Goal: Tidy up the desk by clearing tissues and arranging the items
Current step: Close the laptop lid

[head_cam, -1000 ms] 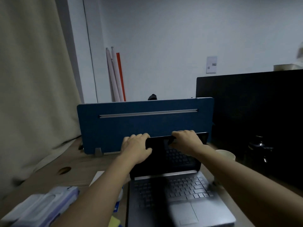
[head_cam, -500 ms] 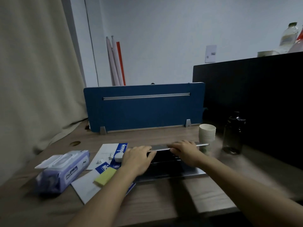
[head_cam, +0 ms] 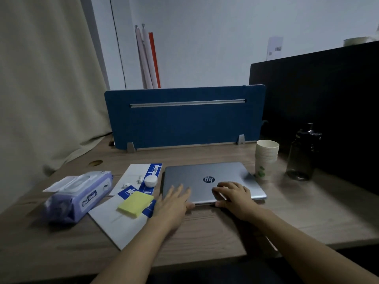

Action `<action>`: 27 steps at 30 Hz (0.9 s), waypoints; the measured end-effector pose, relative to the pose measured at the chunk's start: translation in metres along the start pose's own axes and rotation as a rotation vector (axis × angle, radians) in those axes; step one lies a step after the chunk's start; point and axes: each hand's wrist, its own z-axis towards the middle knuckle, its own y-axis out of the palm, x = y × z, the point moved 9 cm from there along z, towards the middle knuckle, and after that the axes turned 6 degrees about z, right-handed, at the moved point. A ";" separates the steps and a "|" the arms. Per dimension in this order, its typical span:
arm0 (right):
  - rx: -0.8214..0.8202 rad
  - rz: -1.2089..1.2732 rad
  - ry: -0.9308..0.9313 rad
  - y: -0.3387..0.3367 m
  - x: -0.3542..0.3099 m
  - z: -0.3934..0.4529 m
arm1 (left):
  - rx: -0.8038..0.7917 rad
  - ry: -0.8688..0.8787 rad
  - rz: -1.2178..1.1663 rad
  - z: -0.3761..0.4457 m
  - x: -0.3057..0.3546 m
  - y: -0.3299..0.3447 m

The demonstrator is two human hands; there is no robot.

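Laptop [head_cam: 213, 180]: I see its lid now shut, open a second ago.
Left hand [head_cam: 174, 198]: flat, released.
Right hand [head_cam: 233, 194]: flat, released.
Next: I'd clear the wet wipes [head_cam: 79, 196].

Two bare forearms enter from the lower frame, sleeveless to the edge; left hand [head_cam: 174, 199] and right hand [head_cam: 235, 194] without rings or watch.

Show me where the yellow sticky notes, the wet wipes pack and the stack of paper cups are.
yellow sticky notes [head_cam: 135, 203], head view, top sheet.
wet wipes pack [head_cam: 79, 198], head view, purple front face.
stack of paper cups [head_cam: 266, 160], head view, side wall.
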 end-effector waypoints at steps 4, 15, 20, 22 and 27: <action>0.024 0.005 0.003 0.004 0.008 0.022 | -0.009 -0.004 -0.011 0.023 -0.005 -0.001; 0.136 0.008 -0.049 0.017 0.033 0.100 | 0.053 -0.081 -0.019 0.103 -0.027 0.000; 0.143 -0.010 -0.072 0.022 0.044 0.139 | 0.047 -0.118 -0.062 0.141 -0.036 0.004; 0.148 -0.014 -0.076 0.024 0.048 0.151 | 0.045 -0.118 -0.076 0.154 -0.040 0.005; 0.162 -0.036 -0.090 0.028 0.055 0.180 | 0.056 -0.129 -0.140 0.180 -0.048 0.006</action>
